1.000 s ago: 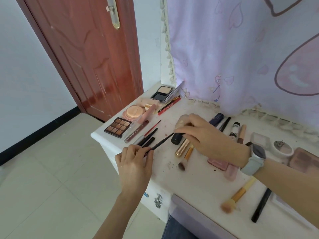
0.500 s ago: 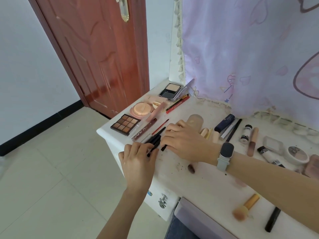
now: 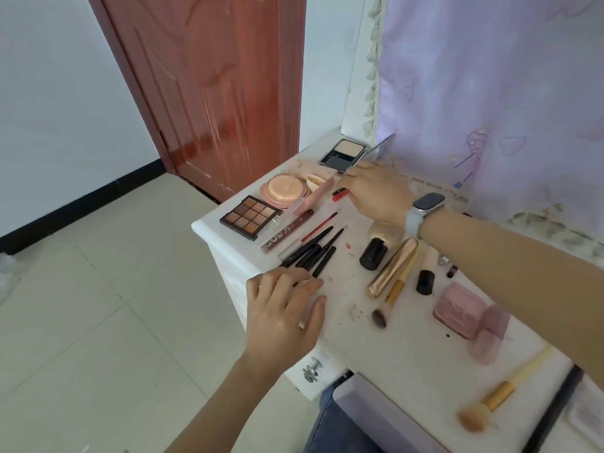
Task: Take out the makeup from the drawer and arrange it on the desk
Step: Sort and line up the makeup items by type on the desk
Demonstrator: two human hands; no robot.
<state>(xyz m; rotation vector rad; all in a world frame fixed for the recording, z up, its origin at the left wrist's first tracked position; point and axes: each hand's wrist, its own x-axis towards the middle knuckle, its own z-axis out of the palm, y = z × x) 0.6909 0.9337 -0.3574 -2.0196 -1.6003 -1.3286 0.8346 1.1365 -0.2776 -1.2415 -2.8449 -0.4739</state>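
An eyeshadow palette (image 3: pixel 250 216) lies at the desk's (image 3: pixel 402 341) left corner, a round puff compact (image 3: pixel 285 190) just behind it. Black pencils (image 3: pixel 313 251) fan out beside them. The left hand (image 3: pixel 284 317) rests on the desk edge, fingers relaxed, tips at the pencils' near ends, gripping nothing. Farther back, an open powder compact (image 3: pixel 343 153) sits by the curtain (image 3: pixel 490 93). The right hand (image 3: pixel 376 191) reaches over a red pencil (image 3: pixel 340 193); whether it grasps it I cannot tell. A gold tube (image 3: pixel 394 266) and pink case (image 3: pixel 459 308) lie to the right.
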